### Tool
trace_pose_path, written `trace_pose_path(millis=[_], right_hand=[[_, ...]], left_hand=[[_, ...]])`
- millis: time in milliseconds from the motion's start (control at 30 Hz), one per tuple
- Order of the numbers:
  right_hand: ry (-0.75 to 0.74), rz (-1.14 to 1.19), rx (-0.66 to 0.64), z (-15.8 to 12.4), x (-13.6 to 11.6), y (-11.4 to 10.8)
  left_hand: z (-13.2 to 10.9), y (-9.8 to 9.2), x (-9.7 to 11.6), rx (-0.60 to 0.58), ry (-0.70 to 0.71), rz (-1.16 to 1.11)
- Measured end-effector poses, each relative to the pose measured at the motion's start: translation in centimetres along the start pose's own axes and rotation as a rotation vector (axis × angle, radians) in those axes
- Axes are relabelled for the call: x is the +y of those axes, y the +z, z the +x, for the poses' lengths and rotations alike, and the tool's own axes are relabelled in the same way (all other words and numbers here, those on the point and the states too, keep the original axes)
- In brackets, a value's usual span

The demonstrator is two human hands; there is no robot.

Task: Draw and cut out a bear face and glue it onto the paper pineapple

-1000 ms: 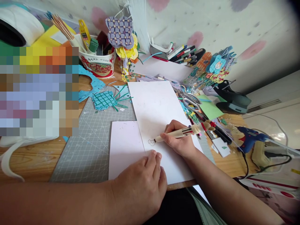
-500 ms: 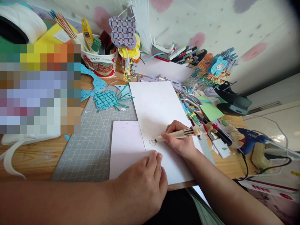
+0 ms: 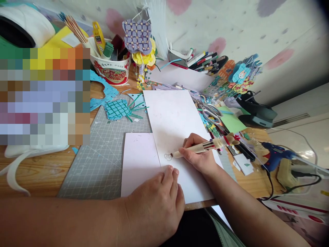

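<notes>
In my right hand (image 3: 200, 156) is a thick white multicolour pen (image 3: 199, 148) with an ornament at its top end. The fingers are closed round its barrel, and its tip is at a small round doodle (image 3: 168, 156) on a white sheet of paper (image 3: 174, 116). My left hand (image 3: 160, 192) rests back-up across the lower part of this sheet and a second white sheet (image 3: 138, 154) that lies partly under it. Its fingers lie close together on the paper, holding nothing; its thumb is hidden. Both sheets lie over a grey cutting mat (image 3: 97, 164).
A paper noodle tub (image 3: 110, 68) with tools stands back left, beside a purple woven ornament (image 3: 138, 36). Blue woven paper (image 3: 117, 109) lies on the mat. To the right are scissors (image 3: 210, 111), paper scraps and a blue glue gun (image 3: 276, 152). Pens (image 3: 203, 61) lie behind.
The view has shifted slightly, moving everything a little to the right. Both hands hold nearly the same place on the paper, the pen tip still at the doodle.
</notes>
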State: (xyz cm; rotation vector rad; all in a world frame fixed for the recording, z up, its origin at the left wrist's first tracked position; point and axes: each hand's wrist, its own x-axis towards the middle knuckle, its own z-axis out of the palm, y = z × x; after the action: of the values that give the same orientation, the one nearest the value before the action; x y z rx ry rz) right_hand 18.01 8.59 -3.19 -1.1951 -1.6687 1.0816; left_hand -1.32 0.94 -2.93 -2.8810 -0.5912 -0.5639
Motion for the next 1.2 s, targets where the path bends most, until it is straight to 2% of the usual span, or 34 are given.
trace_pose_path(millis=[700, 1200], right_hand=[[0.013, -0.033, 0.023, 0.08, -0.04, -0.02], [0.002, -0.027, -0.043, 0.01, -0.22, -0.13]], left_hand=[[-0.16, -0.10, 0.10, -0.007, -0.010, 0.000], [-0.03, -0.18, -0.17, 0.004, -0.001, 0.003]])
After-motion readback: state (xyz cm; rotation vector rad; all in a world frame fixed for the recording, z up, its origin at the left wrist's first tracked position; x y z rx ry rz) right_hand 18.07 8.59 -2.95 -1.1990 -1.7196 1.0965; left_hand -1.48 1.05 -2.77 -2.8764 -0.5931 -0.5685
